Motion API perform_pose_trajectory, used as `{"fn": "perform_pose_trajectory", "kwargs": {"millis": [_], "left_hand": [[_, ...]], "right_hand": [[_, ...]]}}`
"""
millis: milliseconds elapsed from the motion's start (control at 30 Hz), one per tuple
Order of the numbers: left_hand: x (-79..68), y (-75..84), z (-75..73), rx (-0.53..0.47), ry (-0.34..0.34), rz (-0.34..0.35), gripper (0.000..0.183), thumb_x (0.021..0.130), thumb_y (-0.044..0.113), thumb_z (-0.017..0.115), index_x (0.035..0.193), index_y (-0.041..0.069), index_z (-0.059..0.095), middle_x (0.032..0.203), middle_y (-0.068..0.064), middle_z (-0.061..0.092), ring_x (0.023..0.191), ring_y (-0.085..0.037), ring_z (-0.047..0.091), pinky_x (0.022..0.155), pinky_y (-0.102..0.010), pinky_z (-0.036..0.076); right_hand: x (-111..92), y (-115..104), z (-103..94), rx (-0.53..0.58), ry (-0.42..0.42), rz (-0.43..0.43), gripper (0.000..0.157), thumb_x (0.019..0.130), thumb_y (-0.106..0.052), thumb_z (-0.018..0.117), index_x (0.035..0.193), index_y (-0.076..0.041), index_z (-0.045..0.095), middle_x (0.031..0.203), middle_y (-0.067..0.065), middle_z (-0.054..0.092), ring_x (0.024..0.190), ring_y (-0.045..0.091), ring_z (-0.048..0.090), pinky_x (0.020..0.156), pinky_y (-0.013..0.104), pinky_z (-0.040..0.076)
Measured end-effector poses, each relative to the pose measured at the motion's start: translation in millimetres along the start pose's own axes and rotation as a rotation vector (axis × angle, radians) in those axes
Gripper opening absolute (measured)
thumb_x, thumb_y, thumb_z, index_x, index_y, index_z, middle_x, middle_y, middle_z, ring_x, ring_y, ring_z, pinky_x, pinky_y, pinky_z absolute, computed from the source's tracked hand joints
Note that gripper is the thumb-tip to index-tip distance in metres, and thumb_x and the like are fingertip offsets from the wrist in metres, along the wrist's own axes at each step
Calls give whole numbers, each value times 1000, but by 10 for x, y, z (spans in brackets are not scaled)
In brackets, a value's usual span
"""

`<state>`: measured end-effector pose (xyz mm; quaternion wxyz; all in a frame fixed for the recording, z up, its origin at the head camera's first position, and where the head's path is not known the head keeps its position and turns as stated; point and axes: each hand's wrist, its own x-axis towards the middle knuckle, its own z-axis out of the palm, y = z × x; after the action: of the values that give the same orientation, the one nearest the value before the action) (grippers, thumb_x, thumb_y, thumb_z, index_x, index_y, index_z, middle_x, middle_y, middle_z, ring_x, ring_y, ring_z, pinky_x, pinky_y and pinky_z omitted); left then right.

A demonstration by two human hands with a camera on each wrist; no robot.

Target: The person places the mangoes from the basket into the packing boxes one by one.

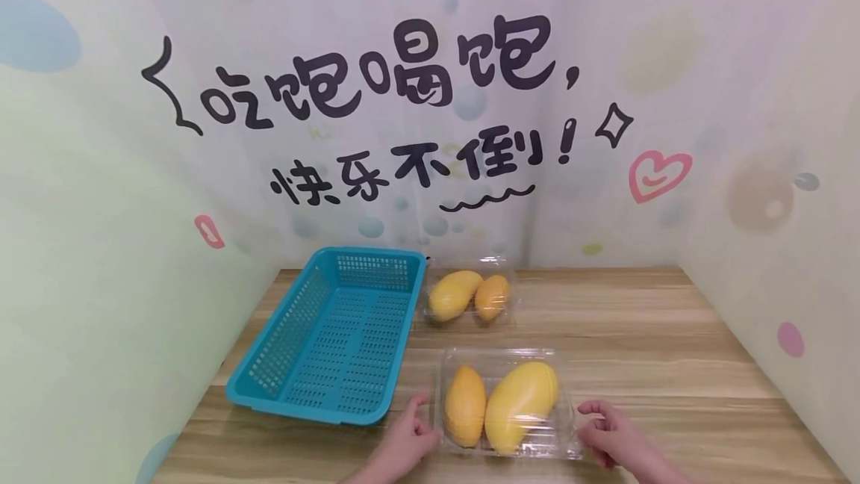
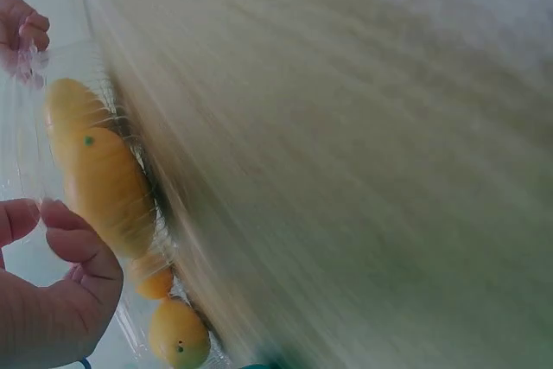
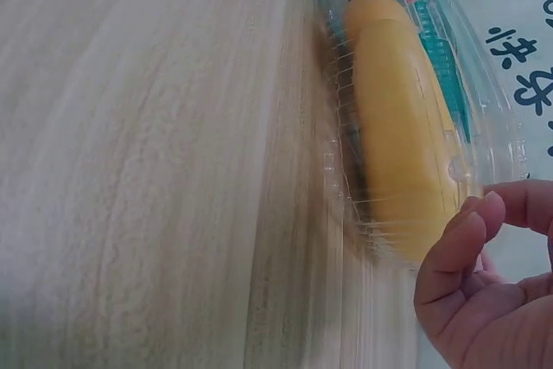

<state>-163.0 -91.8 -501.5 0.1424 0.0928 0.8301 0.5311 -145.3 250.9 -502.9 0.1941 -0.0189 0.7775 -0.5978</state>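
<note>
A clear plastic clamshell box (image 1: pixel 497 443) lies near the front of the table. Inside it are an orange-yellow mango (image 1: pixel 465 405) and a larger yellow mango (image 1: pixel 522 405). My left hand (image 1: pixel 406 439) is at the box's left side, thumb and forefinger pinching its clear edge, as the left wrist view shows. On the opposite side my right hand (image 1: pixel 614 439) pinches the edge near a corner with curled fingers (image 3: pixel 462 244). The transparent plastic makes it hard to tell whether the lid is fastened.
At the left stands a blue-green perforated basket (image 1: pixel 393 387) with nothing in it. Behind the near box, a second clear box (image 1: pixel 470 264) with two mangoes (image 1: pixel 455 295) sits beside the basket. Curtains with printed writing (image 1: pixel 430 163) hang around the wooden table (image 1: pixel 638 334).
</note>
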Motion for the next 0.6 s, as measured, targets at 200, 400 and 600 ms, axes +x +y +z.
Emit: {"fn": "perform_pose_trajectory", "kwargs": {"millis": [200,400,600], "left_hand": [[9,-44,-5,-163,-148,-170,21,85,18,54,97,1,53,69,-4,61,49,-10,51,44,-20,39],[29,-64,19,-276,-219,-194,6,84,14,50,84,8,50,74,-7,67,53,-10,56,48,-18,42],[96,-91,55,-303,-169,-203,5,81,9,49,83,5,50,73,-6,67,54,-9,58,50,-19,44]], "right_hand": [[-14,7,16,-14,-61,29,40,88,-16,54,114,11,37,65,1,52,53,11,48,49,23,42],[-6,33,4,147,-203,-5,37,86,-9,51,113,13,37,71,5,58,60,12,56,55,23,49],[74,32,0,227,-236,-19,41,87,-5,49,116,16,29,77,6,60,67,13,60,62,27,53]]}}
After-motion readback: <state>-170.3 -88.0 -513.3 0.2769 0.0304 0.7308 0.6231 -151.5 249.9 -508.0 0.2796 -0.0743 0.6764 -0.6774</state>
